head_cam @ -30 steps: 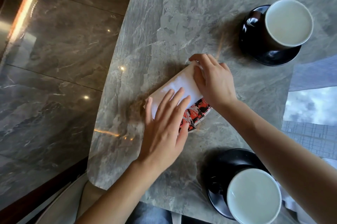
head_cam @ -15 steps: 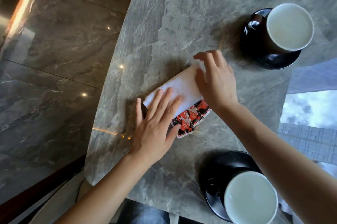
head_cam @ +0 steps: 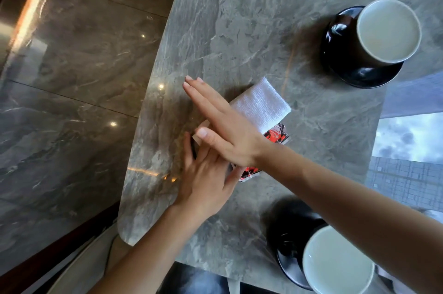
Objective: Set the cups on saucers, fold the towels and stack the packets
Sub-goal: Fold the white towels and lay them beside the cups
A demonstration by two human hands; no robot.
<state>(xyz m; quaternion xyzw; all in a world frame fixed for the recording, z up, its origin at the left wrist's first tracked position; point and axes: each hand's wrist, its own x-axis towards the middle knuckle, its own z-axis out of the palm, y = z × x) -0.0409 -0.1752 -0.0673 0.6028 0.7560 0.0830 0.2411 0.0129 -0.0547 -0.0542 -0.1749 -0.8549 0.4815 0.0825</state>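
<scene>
Apparently the towel fold is being pressed flat: the right hand (head_cam: 230, 135), fingers straight, crosses above the left hand (head_cam: 203, 181), which lies open on the white towel (head_cam: 261, 106) over the red packets (head_cam: 275, 134), mid-surface (head_cam: 227, 18). Next, the packets probably need squaring into a stack. The far cup (head_cam: 388, 30) and near cup (head_cam: 338, 260) sit on black saucers (head_cam: 366, 75); their insides are pale, and I cannot tell whether they hold anything.

Grey marble-look table (head_cam: 239, 30), rounded corner near left. Directly on it: far saucer (head_cam: 369, 78), black, far right, carrying a cup (head_cam: 388, 30). Near saucer (head_cam: 287, 255), black, at the near right, carrying a second cup (head_cam: 338, 262). Red-black printed packets (head_cam: 275, 134) mid-table, well apart from both saucers. Folded white towel (head_cam: 261, 106) lies across the packets.
</scene>
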